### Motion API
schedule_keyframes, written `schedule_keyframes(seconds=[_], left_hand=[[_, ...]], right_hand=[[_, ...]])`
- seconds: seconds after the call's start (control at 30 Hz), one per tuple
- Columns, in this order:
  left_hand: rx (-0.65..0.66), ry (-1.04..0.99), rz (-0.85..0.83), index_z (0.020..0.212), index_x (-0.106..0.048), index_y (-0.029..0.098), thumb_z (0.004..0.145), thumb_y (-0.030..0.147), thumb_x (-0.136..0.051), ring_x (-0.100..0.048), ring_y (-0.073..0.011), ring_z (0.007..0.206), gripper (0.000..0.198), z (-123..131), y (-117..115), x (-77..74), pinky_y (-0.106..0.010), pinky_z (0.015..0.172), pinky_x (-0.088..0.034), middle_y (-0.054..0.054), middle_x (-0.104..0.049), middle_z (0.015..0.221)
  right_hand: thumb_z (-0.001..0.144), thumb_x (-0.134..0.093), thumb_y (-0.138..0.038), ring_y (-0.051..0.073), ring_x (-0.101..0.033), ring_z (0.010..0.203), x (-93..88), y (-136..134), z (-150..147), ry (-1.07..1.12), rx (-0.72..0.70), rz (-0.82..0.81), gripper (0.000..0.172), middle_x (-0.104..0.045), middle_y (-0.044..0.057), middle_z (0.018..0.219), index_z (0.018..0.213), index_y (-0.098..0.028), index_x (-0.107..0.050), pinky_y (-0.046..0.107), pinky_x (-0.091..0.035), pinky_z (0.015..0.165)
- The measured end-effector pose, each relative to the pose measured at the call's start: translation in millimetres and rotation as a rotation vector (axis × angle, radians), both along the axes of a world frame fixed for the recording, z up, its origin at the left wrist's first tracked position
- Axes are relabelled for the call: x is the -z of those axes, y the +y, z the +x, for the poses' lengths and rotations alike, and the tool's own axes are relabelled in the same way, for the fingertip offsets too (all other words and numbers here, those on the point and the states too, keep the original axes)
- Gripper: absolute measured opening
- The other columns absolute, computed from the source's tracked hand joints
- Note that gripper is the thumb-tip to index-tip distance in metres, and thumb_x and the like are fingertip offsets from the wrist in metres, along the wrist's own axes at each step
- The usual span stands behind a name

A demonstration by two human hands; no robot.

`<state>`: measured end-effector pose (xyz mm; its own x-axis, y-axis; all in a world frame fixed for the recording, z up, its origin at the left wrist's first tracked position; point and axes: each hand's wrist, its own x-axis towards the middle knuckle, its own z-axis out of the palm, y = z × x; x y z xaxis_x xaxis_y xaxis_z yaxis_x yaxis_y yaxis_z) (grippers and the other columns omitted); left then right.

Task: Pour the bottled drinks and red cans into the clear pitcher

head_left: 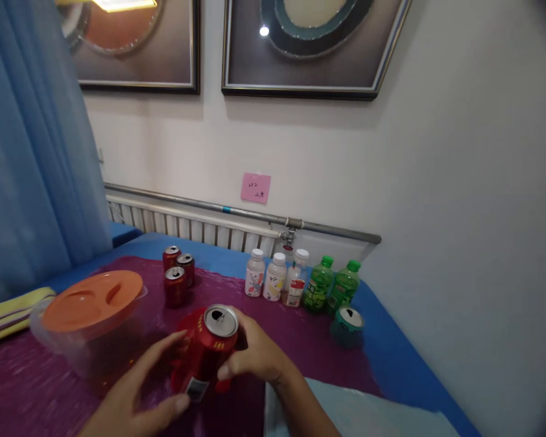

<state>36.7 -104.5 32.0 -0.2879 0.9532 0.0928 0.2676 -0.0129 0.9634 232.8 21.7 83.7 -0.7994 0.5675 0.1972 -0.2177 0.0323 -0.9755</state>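
My right hand (255, 355) is wrapped round a red drink can (212, 349) with an opened top, held tilted above the purple cloth (22, 388). My left hand (134, 394) sits just left of the can, fingers curled toward its lower end, the thumb near a barcode label; whether it grips the can is unclear. Three more red cans (177, 274) stand upright behind it.
A clear tub with an orange lid (93, 300) stands at the left. Three white bottles (275, 276), two green bottles (332, 284) and a green can (348, 325) line the back right. A radiator, a blue curtain and the wall lie behind.
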Motion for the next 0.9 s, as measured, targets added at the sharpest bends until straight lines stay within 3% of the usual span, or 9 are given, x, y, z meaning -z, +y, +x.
schedule_keyframes(seconds=[0.1,0.17,0.3,0.47,0.53,0.63,0.9], left_hand=[[0.170,-0.157,-0.072,0.130,-0.049,0.028,0.060,0.048,-0.080,-0.047,-0.0259,0.131,0.080,18,14,-9.3,-0.038,0.113,-0.040,-0.003,-0.053,0.140],[0.174,-0.185,-0.069,0.129,-0.049,0.025,0.062,0.048,-0.079,-0.047,-0.0262,0.131,0.077,25,17,-8.9,-0.038,0.113,-0.039,-0.004,-0.054,0.139],[-0.018,-0.047,-0.028,0.126,-0.049,0.025,0.063,0.052,-0.077,-0.050,-0.0272,0.127,0.075,26,12,-2.6,-0.041,0.113,-0.039,-0.005,-0.055,0.135],[-0.195,0.238,0.122,0.119,-0.051,0.028,0.063,0.054,-0.076,-0.056,-0.0275,0.115,0.067,16,13,4.2,-0.043,0.103,-0.048,-0.005,-0.058,0.125],[-0.226,0.324,0.179,0.117,-0.053,0.028,0.061,0.055,-0.077,-0.056,-0.0289,0.114,0.066,10,15,8.5,-0.049,0.101,-0.048,-0.005,-0.060,0.122],[-0.247,0.380,0.211,0.114,-0.055,0.027,0.060,0.056,-0.076,-0.057,-0.0310,0.111,0.065,4,16,13.8,-0.056,0.099,-0.048,-0.007,-0.062,0.118],[-0.217,0.309,0.132,0.113,-0.055,0.028,0.062,0.057,-0.075,-0.059,-0.0278,0.108,0.062,5,12,14.2,-0.048,0.096,-0.051,-0.005,-0.062,0.117]], right_hand=[[0.052,-0.083,-0.028,0.026,-0.058,0.109,-3.1,-3,5,-0.006,-0.065,0.044,0.070,-0.068,0.000,0.110,0.119,-0.022,-0.062,0.036,-0.042,0.098],[0.055,-0.080,-0.025,0.025,-0.059,0.110,-2.3,-1,8,-0.020,-0.095,0.046,0.068,-0.068,0.001,0.111,0.120,-0.023,-0.062,0.036,-0.041,0.100],[0.060,-0.072,-0.021,0.025,-0.056,0.116,-3.3,3,11,0.023,-0.063,-0.038,0.066,-0.064,0.001,0.120,0.125,-0.026,-0.058,0.036,-0.042,0.099],[0.082,-0.058,-0.037,0.022,-0.061,0.103,-15.1,-6,9,-0.103,0.012,0.034,0.040,-0.065,0.003,0.116,0.120,-0.025,-0.062,0.031,-0.050,0.082],[0.087,-0.053,-0.044,0.021,-0.062,0.097,-17.1,-11,6,-0.136,0.044,0.040,0.040,-0.066,0.003,0.114,0.121,-0.025,-0.062,0.030,-0.050,0.077],[0.088,-0.053,-0.042,0.021,-0.060,0.105,-16.0,-14,1,-0.138,0.099,0.101,0.036,-0.067,0.001,0.113,0.118,-0.024,-0.064,0.031,-0.045,0.090],[0.092,-0.050,-0.037,0.020,-0.057,0.113,-10.0,-14,-7,-0.174,0.113,0.149,0.035,-0.067,0.001,0.118,0.122,-0.024,-0.063,0.032,-0.038,0.099]])
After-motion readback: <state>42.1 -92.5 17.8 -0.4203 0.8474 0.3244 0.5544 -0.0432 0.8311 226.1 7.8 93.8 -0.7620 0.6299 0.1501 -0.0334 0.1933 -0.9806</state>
